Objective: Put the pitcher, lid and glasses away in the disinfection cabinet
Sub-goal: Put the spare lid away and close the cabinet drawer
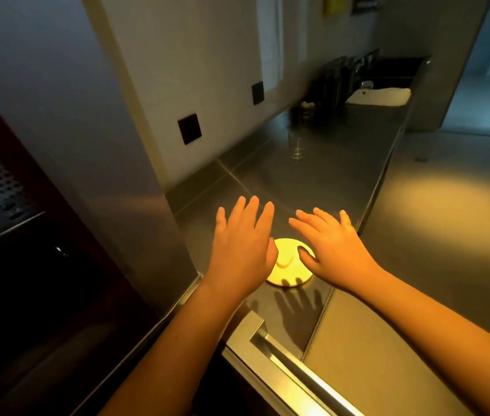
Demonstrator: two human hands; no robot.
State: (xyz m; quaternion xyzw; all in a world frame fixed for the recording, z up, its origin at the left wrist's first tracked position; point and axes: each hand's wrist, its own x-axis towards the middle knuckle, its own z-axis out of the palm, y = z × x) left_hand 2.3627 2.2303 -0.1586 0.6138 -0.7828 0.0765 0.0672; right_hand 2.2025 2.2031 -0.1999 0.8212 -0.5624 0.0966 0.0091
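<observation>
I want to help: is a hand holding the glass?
No, the glass stands alone on the counter, beyond the left hand and right hand.

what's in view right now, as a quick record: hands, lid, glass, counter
left hand: open, fingers spread, over the lid's left edge
right hand: open, fingers straight, over the lid's right edge
lid: yellow, round, lying flat near the counter's front edge, partly hidden by both hands
contact: cannot tell whether either hand touches the lid
glass: clear, standing farther back on the counter, untouched
counter: dark steel, running back along the wall
</observation>
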